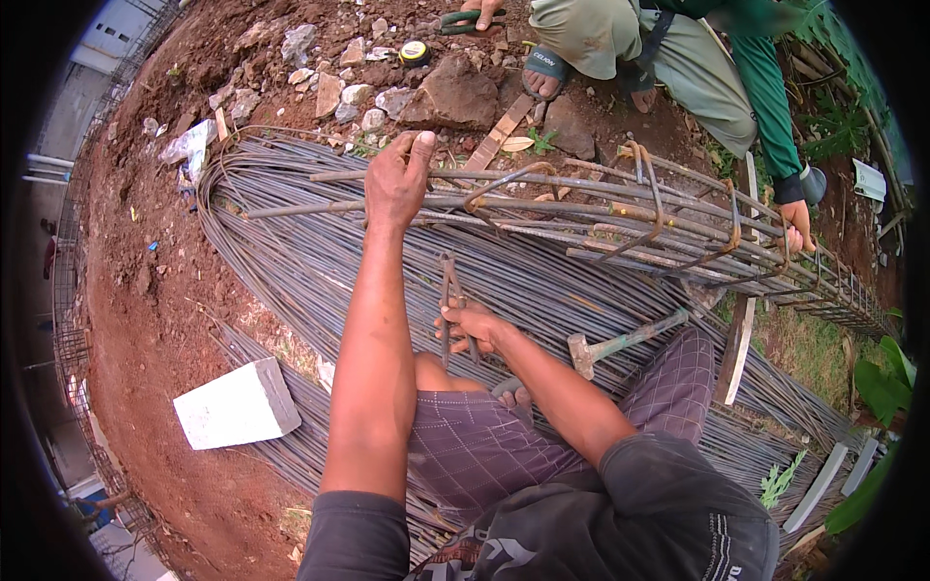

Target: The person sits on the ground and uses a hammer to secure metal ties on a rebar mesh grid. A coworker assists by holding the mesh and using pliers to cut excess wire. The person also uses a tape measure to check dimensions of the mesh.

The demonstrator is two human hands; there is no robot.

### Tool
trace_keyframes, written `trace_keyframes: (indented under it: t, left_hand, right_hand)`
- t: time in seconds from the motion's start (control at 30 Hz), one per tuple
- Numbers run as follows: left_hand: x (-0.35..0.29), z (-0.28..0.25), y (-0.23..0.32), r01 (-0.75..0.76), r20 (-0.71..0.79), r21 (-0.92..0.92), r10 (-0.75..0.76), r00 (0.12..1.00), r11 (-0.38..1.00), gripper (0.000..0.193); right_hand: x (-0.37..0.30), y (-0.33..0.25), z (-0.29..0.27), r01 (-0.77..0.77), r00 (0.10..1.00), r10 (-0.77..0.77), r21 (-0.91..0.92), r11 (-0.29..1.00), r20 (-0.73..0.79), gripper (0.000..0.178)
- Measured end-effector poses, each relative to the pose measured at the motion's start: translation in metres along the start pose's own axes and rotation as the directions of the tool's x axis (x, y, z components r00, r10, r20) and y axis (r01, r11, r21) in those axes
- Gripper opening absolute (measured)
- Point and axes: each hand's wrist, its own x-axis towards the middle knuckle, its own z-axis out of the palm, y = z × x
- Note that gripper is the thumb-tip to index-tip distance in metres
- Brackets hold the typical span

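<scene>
My left hand [395, 182] is closed around the long steel bars at the near end of a rebar cage [572, 207], its thumb pointing up. Square bent stirrups [651, 184] ring the cage's bars toward the right. Lower down, my right hand [465, 324] grips a pair of metal pincers [447, 281], jaws upward and handles slightly spread. These pincers are above the bundled rebar, apart from the cage. At the far right, a co-worker's hand [796, 223] touches the cage; that person's other hand [480, 12] holds green-handled pliers [465, 21].
A large bundle of bent rebar [310, 242] lies beneath the cage. A hammer [630, 339] rests beside my knee. At left is a white block [228, 407]. Rocks [453, 92], a tape measure [415, 53] and a wooden strip [502, 134] lie on the far soil.
</scene>
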Motion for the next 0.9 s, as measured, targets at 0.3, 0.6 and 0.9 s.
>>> trace_keyframes:
  t: [0.3,0.6,0.9]
  left_hand:
    - [0.002,0.006,-0.001,0.043,-0.017,0.073,-0.042,0.999,0.996,0.037]
    - [0.005,0.01,-0.001,0.009,-0.125,0.113,0.006,0.992,0.994,0.032]
    - [-0.028,-0.072,-0.03,0.225,-0.223,0.003,-0.219,0.95,0.974,0.028]
  right_hand:
    - [0.073,-0.023,0.011,0.084,0.995,-0.081,-0.065,0.994,0.057,0.048]
    - [0.043,-0.006,0.015,0.196,0.98,-0.198,0.063,0.979,0.024,0.049]
    - [-0.036,-0.019,0.037,0.416,0.87,-0.377,0.064,0.907,-0.317,0.03]
